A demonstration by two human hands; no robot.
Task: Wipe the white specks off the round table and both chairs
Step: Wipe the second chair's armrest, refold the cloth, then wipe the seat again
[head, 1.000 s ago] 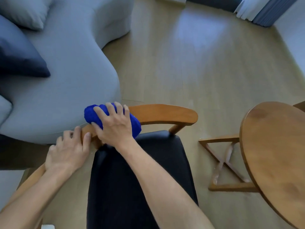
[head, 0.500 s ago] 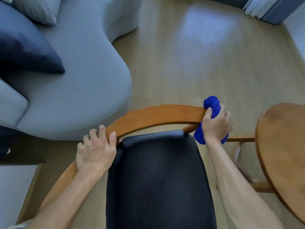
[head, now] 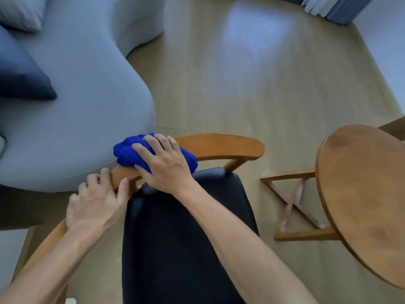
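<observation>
A wooden chair with a curved backrest rail and a black seat stands right below me. My right hand grips a bunched blue cloth and presses it on the left part of the rail. My left hand holds the rail lower down on its left side, fingers curled over the wood. The round wooden table is at the right, with its crossed base showing beneath. A tiny white speck lies on the rail near its right end.
A grey curved sofa with a dark blue cushion and a light cushion fills the left. Wooden floor stretches ahead. Curtains hang at the far right corner.
My right hand has swept the blue cloth along the rail from its right end back to the left part. The left hand stays gripping the rail.
</observation>
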